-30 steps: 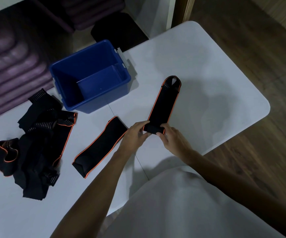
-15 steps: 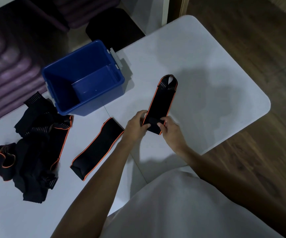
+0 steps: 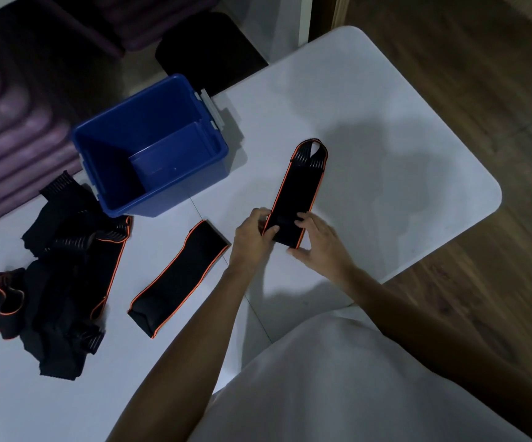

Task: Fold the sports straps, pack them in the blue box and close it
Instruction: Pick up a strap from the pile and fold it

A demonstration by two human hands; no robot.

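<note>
The long black orange-edged sports strap [image 3: 296, 196] lies flat on the white table [image 3: 385, 116], its near end pinched by my left hand [image 3: 251, 239] and right hand [image 3: 318, 242], the open blue plastic box [image 3: 149, 148] standing well apart to the left.

The scene is dim, with a cool bluish cast over the white tabletop [image 3: 385, 122]. Soft, broad shadows lie on the tabletop toward its right edge and just beyond the strap [image 3: 296, 193], and another falls near the front edge under the forearms, so the light appears to come from above and behind the person. The blue box [image 3: 162, 199] is dark inside along its left wall. The black straps lose nearly all surface detail; only their orange trim reads clearly. Wide-angle distortion bends the tabletop's edges. There is no glare.
</note>
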